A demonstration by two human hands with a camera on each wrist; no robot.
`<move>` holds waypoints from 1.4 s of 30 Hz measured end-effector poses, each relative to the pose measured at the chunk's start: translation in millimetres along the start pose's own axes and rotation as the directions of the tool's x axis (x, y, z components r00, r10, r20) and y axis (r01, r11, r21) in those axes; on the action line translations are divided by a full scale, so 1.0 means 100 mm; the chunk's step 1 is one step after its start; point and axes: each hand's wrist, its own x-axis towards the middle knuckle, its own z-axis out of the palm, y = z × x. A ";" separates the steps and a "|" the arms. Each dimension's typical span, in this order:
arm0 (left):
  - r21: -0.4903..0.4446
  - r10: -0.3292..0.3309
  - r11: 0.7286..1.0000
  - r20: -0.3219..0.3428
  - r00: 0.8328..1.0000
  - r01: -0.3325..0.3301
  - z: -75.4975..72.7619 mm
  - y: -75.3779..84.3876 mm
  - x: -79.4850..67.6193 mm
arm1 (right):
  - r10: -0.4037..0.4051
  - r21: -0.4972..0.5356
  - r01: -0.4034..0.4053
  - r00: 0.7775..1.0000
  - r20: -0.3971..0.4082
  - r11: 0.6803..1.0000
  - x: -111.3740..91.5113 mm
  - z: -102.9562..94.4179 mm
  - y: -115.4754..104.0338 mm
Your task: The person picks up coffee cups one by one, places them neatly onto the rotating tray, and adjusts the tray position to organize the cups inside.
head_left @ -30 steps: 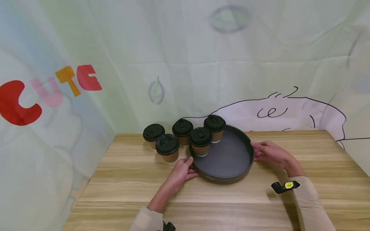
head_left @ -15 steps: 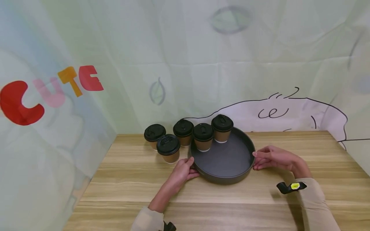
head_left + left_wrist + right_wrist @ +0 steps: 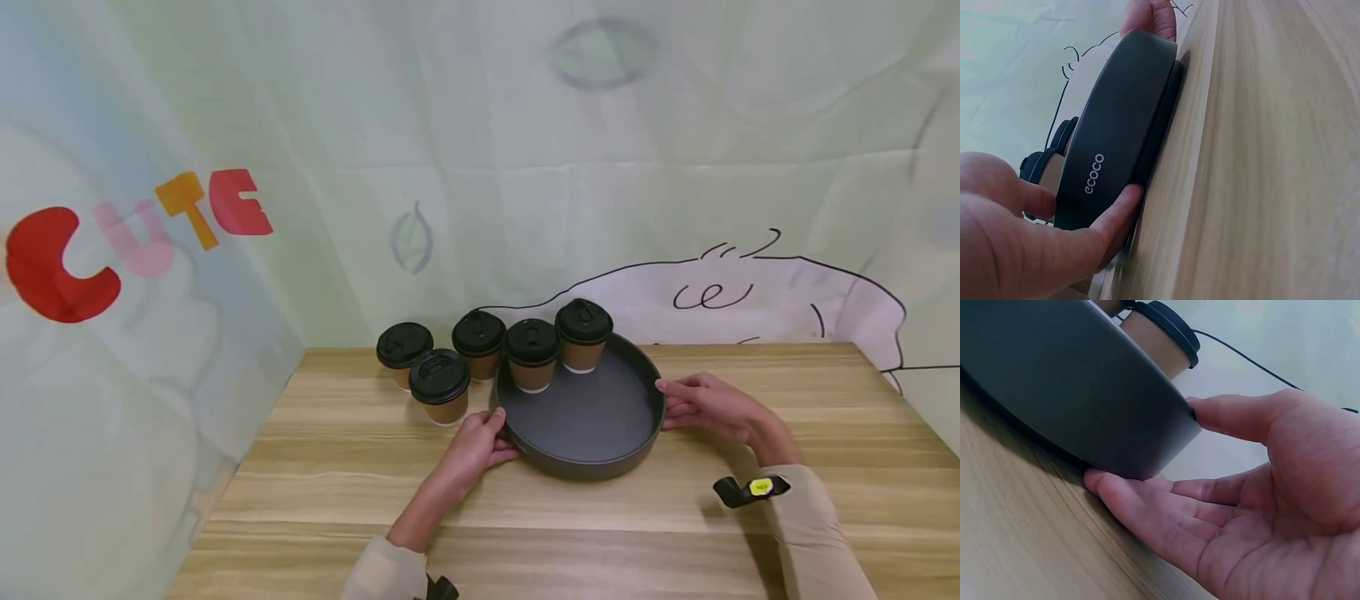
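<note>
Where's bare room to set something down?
Bare: the pale wooden table between the beige sleeves, and the near half of the round dark-grey tray. Crowded: its far left and the table alongside, with black-lidded brown paper cups.

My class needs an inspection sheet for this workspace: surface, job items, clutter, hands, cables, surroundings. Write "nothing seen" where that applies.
Surface: light-brown wood-grain table.
Job items: round dark-grey tray, marked "ecoco" on its wall; two brown cups with black lids stand upright inside; three matching lidded cups stand on the table to its left.
Clutter: nothing seen.
Hands: left hand grips the tray's left side; right hand grips its right side; a black device sits at the right wrist.
Cables: nothing seen.
Surroundings: pale-green sheet backdrop with leaf prints and colourful "CUTE" lettering.
</note>
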 end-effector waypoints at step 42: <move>0.694 0.621 0.708 -0.526 0.581 -0.129 -0.42 0.09 0.10 | -0.005 0.022 0.004 1.000 0.030 1.000 -0.01 -0.01 0.01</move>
